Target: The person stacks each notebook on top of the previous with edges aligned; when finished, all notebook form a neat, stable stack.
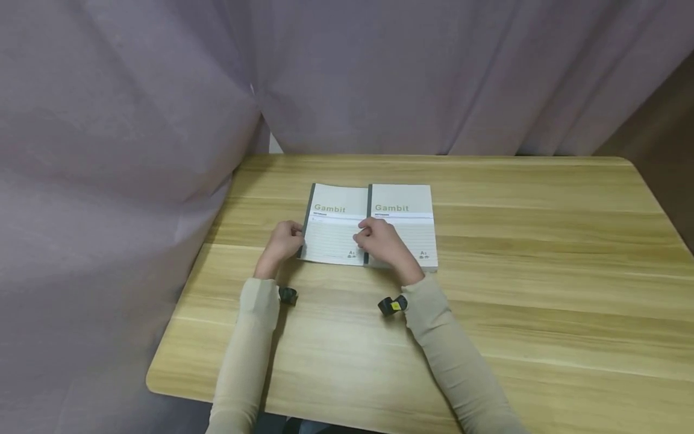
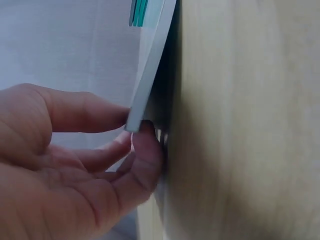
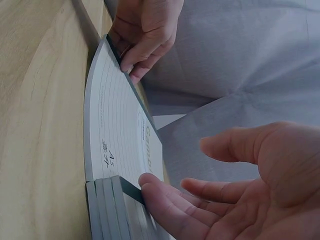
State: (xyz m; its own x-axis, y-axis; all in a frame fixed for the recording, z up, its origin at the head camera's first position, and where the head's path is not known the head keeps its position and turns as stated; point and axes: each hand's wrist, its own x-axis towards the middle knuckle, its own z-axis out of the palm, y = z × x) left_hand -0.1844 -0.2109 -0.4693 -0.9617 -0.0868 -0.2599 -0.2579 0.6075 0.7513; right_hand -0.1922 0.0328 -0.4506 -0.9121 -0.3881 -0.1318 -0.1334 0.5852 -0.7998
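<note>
My left hand (image 1: pixel 285 240) pinches the dark-spined left edge of a single Gambit notebook (image 1: pixel 332 238) between thumb and fingers. That edge is lifted off the table, as the left wrist view shows, and the cover bends slightly. To its right lies a stack of similar notebooks (image 1: pixel 403 208), several thick in the right wrist view, with the single notebook's right edge against its spine side. Over this seam is my right hand (image 1: pixel 376 240). Thumb and fingers (image 3: pixel 167 207) stand apart and grip nothing; one fingertip is at the top notebook's dark spine, and whether it touches I cannot tell.
The notebooks lie on a wood-grain table (image 1: pixel 542 253) that extends far to the right. A grey-purple curtain (image 1: pixel 368 78) hangs behind and along the left side. Black wrist cameras, such as the right one (image 1: pixel 391 305), sit just above the tabletop.
</note>
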